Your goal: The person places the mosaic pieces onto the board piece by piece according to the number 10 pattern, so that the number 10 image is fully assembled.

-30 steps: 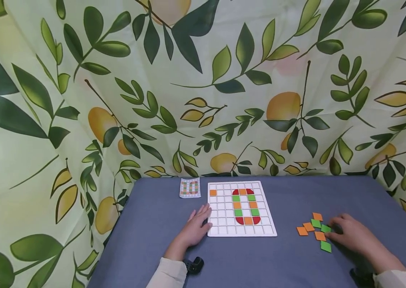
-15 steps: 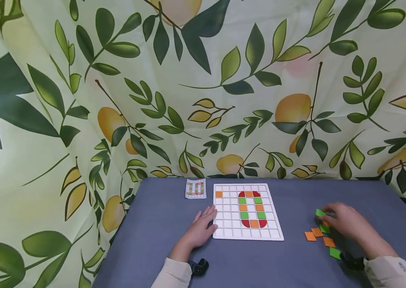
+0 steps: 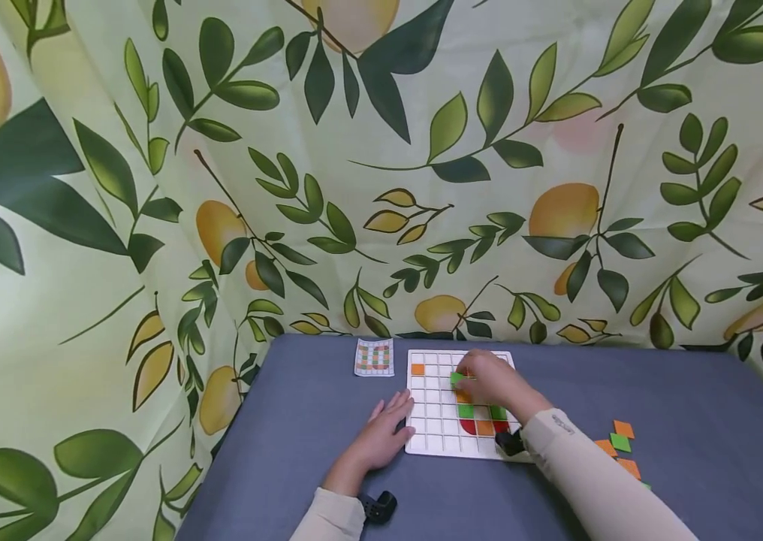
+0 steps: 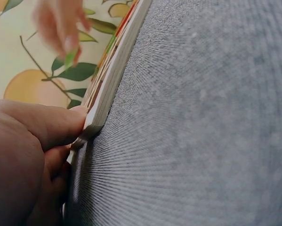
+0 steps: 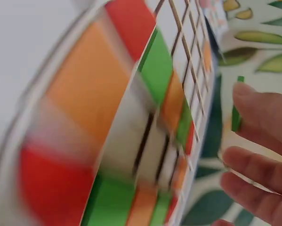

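Blue-grey table [image 3: 273, 451], gridded board [image 3: 432, 443] beneath green tile [image 5: 236, 118] in pinching right hand [image 3: 495, 382], straight-fingered left hand [image 3: 378, 436] against board's left edge

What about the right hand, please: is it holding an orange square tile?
No, in the right wrist view the right hand holds a thin green tile.

White board [image 3: 432, 409] partly hidden behind right hand [image 3: 493, 379]
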`<action>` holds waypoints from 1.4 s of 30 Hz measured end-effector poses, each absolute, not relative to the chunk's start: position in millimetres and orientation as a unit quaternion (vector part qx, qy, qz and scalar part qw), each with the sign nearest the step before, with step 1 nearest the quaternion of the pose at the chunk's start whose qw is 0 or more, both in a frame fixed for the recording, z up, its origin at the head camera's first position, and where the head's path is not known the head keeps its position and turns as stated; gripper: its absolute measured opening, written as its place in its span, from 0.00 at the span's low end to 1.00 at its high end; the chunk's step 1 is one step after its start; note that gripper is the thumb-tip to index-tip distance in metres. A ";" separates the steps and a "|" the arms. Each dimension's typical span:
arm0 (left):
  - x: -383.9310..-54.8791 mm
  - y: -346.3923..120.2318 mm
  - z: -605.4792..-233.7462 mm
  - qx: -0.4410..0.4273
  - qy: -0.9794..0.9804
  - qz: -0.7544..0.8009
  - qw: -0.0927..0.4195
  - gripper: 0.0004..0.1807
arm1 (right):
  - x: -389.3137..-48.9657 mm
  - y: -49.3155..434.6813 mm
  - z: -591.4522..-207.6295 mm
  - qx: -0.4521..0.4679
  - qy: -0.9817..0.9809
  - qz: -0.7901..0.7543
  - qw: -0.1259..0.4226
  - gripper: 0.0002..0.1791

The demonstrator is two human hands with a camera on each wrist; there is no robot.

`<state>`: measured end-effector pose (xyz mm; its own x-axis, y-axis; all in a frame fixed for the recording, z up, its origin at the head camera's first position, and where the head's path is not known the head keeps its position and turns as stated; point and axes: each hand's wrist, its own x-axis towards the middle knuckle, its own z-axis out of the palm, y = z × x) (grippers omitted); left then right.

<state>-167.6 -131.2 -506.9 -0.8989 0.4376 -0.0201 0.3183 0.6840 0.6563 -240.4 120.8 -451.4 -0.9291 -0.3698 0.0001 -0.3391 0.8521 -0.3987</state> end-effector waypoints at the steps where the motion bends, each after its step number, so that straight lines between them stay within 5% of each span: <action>1: -167.8 -130.9 -506.4 0.206 0.914 0.338 0.087 0.30 | -245.1 112.6 -453.9 -0.185 0.962 -0.198 0.033 0.12; 17: -164.8 -128.7 -507.5 0.191 0.919 0.334 0.082 0.29 | -270.7 66.8 -479.0 -0.160 0.976 -0.150 -0.008 0.13; 42: -165.3 -129.1 -508.8 0.192 0.917 0.340 0.079 0.30 | -276.0 66.3 -482.5 -0.111 0.972 -0.207 0.023 0.14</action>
